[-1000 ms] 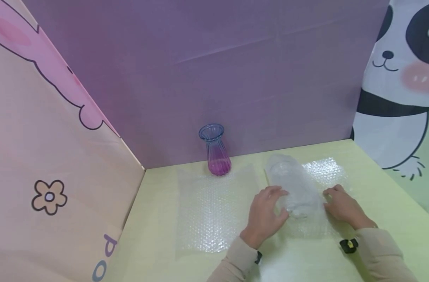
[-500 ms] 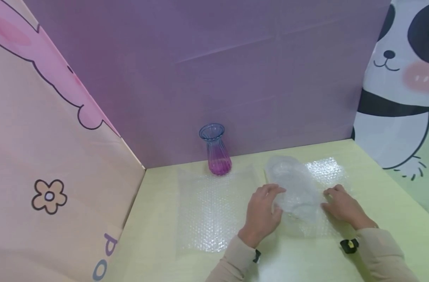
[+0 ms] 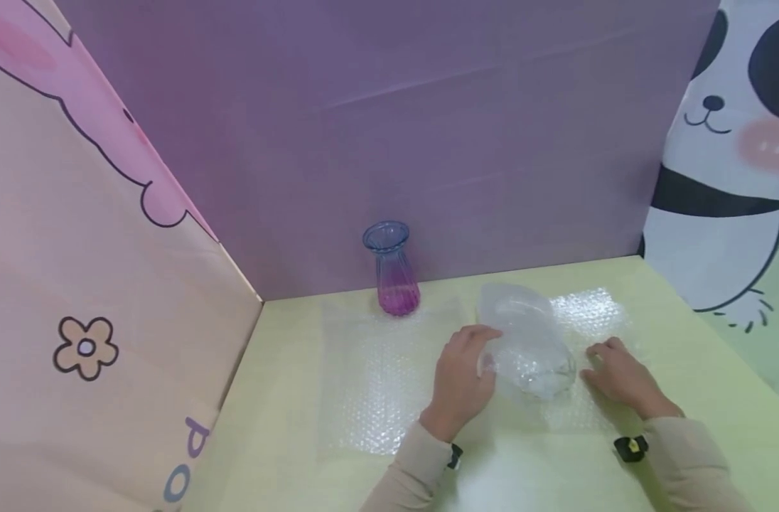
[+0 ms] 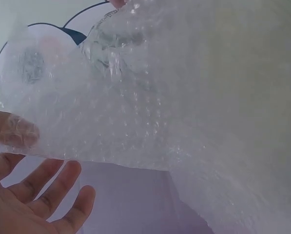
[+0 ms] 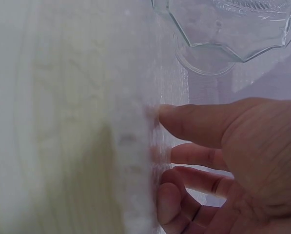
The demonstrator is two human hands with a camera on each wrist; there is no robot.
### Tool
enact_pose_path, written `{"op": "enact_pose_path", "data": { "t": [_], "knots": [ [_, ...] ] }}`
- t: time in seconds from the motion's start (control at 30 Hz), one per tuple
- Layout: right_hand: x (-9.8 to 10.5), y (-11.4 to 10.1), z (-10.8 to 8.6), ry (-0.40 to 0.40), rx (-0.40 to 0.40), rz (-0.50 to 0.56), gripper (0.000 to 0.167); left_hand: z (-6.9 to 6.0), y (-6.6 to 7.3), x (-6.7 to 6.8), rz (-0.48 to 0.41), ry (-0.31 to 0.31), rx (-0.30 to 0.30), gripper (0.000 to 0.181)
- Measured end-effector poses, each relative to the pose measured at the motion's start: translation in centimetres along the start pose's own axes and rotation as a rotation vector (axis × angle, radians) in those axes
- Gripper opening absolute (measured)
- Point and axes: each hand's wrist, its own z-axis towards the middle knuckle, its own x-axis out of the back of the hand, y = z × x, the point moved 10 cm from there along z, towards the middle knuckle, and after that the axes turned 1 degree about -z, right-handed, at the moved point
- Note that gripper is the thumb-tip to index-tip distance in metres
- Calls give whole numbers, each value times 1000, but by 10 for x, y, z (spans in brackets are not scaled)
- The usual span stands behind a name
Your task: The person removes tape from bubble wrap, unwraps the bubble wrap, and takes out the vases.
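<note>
A clear glass vessel (image 3: 552, 373) lies on a sheet of bubble wrap (image 3: 591, 313) at the right of the table. Its faceted rim shows close up in the right wrist view; the wrap covers much of the rest. My left hand (image 3: 461, 380) pinches the wrap's edge left of the glass and holds a loose flap up; in the left wrist view its thumb shows through the film while the other fingers spread below the edge. On the other side my right hand (image 5: 252, 165) grips the wrap's right edge between thumb and curled fingers.
A blue-to-purple ribbed glass vase (image 3: 398, 277) stands upright near the purple back wall (image 3: 492, 142). A second bubble wrap sheet (image 3: 370, 384) lies flat in front of it. Printed panels (image 3: 140, 284) border the pale table (image 3: 261, 398) at left and right.
My left hand has drawn the flap leftward and lifted it, so more of the glass vessel's near end shows. The right hand has stayed nearly in place.
</note>
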Motion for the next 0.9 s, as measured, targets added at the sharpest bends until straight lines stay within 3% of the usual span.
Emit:
{"op": "enact_pose_path", "data": {
  "t": [0.67,0.9],
  "knots": [
    [-7,-4,2,15,3,14,52,-1,-9,20,-10,61,33,36],
    [-1,0,2,27,-2,-29,51,3,-10,16,-46,78,20,37]
  ]
}}
